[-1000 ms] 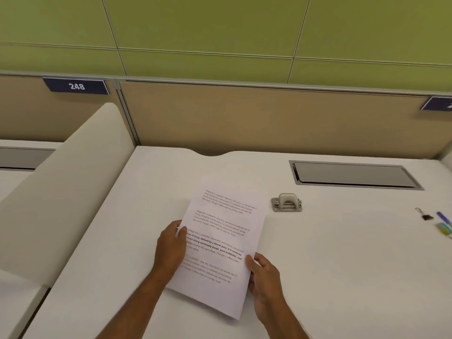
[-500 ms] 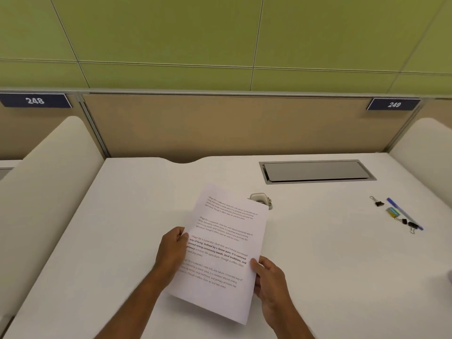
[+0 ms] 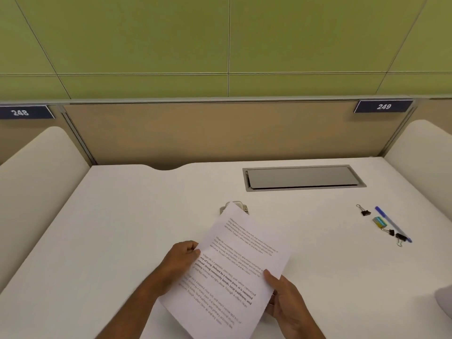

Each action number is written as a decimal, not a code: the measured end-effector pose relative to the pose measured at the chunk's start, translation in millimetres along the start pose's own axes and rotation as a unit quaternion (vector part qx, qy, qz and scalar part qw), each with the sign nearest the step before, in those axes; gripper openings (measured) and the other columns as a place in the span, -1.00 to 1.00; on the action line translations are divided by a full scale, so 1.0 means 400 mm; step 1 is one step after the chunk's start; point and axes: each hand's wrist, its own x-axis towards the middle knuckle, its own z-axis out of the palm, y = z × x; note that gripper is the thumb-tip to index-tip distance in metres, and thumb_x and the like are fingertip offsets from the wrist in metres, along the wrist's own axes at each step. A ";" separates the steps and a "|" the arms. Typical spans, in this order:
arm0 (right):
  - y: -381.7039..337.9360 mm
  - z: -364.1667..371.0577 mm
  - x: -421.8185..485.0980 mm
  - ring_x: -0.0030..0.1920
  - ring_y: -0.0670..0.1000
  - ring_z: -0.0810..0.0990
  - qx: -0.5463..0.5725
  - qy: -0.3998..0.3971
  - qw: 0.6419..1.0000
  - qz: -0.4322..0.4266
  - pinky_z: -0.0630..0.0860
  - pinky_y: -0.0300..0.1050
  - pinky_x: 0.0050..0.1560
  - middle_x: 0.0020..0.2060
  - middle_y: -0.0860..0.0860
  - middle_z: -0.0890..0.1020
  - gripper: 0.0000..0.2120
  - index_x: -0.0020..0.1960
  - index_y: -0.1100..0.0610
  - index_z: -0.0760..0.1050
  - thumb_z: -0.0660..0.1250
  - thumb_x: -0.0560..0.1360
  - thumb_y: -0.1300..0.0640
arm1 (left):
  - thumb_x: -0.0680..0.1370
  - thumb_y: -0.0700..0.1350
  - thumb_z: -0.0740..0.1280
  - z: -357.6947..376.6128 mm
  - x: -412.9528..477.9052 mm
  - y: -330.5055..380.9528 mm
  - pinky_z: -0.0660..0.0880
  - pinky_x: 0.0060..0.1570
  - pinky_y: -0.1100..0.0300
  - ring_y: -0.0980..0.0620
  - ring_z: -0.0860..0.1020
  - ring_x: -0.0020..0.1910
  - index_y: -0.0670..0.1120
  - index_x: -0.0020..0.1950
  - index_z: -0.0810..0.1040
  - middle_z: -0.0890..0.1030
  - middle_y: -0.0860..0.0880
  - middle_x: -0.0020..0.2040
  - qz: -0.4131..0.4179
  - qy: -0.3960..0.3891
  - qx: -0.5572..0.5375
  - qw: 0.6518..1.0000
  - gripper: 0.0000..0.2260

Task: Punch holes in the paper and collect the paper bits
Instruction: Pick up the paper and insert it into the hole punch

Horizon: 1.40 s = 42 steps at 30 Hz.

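A printed white paper sheet (image 3: 234,270) is held tilted above the white desk (image 3: 122,228), its top corner pointing away and to the left. My left hand (image 3: 181,260) grips its left edge. My right hand (image 3: 286,299) grips its lower right edge with the thumb on top. A small silver hole punch (image 3: 241,206) sits on the desk just beyond the sheet's top corner, and the paper hides most of it.
A grey cable hatch (image 3: 303,177) is set into the desk at the back right. To the right lie black binder clips (image 3: 365,211), a blue pen (image 3: 392,223) and a small green-yellow item (image 3: 379,221). White side dividers (image 3: 36,179) and a tan back panel enclose the desk.
The view has swung to the right, so the desk now sits centred. The sheet has turned clockwise and its top corner now covers most of the hole punch. Both hands keep their grip.
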 end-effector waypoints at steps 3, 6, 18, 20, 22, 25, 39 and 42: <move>-0.020 -0.057 0.024 0.05 0.23 0.71 0.011 0.005 1.000 0.019 0.63 0.18 0.06 0.04 0.15 0.74 -0.75 0.24 0.14 0.57 0.36 0.57 0.22 | 0.67 -0.12 0.23 0.042 -0.007 0.032 0.64 -0.07 0.10 -0.08 0.72 -0.06 -0.13 0.04 0.64 0.75 -0.08 -0.04 -0.016 -0.028 -0.006 0.999 -0.80; -0.031 -0.084 0.043 0.03 0.22 0.70 0.027 0.016 0.999 0.027 0.61 0.18 0.05 -0.01 0.16 0.75 -0.81 0.18 0.14 0.58 0.33 0.58 0.27 | 0.65 -0.12 0.28 0.064 -0.004 0.051 0.63 -0.01 0.06 -0.09 0.72 -0.05 -0.16 0.02 0.65 0.75 -0.08 -0.05 -0.017 -0.024 -0.018 0.999 -0.82; -0.022 -0.063 0.090 0.15 0.27 0.61 0.150 0.103 0.983 0.013 0.44 0.51 0.22 0.10 0.15 0.67 -0.76 0.24 0.07 0.53 0.31 0.60 0.24 | 0.52 -0.12 0.47 0.042 0.046 0.002 0.59 -0.02 0.09 -0.10 0.69 -0.03 -0.16 0.13 0.67 0.73 -0.16 0.05 -0.062 0.045 -0.255 0.964 -0.78; -0.015 -0.044 0.092 0.08 0.23 0.62 0.186 0.115 0.976 0.008 0.46 0.40 0.25 0.07 0.14 0.66 -0.77 0.24 0.06 0.51 0.28 0.62 0.25 | 0.53 -0.15 0.44 0.060 0.049 -0.009 0.59 0.06 0.01 -0.16 0.69 0.05 -0.21 0.19 0.63 0.72 -0.19 0.10 -0.070 0.034 -0.326 0.942 -0.74; -0.006 -0.025 0.096 0.06 0.20 0.62 0.217 0.124 0.968 0.000 0.46 0.34 0.26 0.07 0.12 0.66 -0.75 0.26 0.04 0.49 0.26 0.62 0.26 | 0.54 -0.17 0.42 0.082 0.045 -0.017 0.59 0.11 -0.06 -0.21 0.68 0.10 -0.21 0.22 0.61 0.71 -0.20 0.11 -0.076 0.015 -0.346 0.935 -0.73; 0.009 -0.006 0.105 0.14 0.22 0.61 0.253 0.128 0.959 -0.009 0.44 0.33 0.31 0.13 0.15 0.65 -0.69 0.32 0.03 0.47 0.26 0.62 0.25 | 0.53 -0.21 0.43 0.116 0.034 -0.025 0.61 0.12 -0.10 -0.21 0.69 0.09 -0.17 0.23 0.62 0.72 -0.17 0.09 -0.078 -0.015 -0.317 0.945 -0.73; -0.028 -0.138 0.118 0.11 0.24 0.66 0.134 0.079 0.987 -0.024 0.52 0.30 0.23 0.16 0.20 0.69 -0.54 0.29 0.20 0.55 0.35 0.40 0.39 | 0.53 -0.24 0.45 0.025 0.063 -0.083 0.61 0.13 -0.08 -0.14 0.71 0.06 -0.15 0.24 0.60 0.73 -0.10 0.09 -0.088 -0.038 -0.210 0.973 -0.72; -0.069 -0.170 0.116 0.03 0.19 0.69 0.002 0.038 0.999 -0.020 0.56 0.12 0.15 0.08 0.15 0.72 -0.69 0.23 0.16 0.59 0.32 0.52 0.36 | 0.53 -0.23 0.45 0.005 0.064 -0.083 0.61 0.11 -0.05 -0.13 0.70 0.07 -0.13 0.24 0.61 0.73 -0.10 0.10 -0.084 -0.054 -0.201 0.974 -0.72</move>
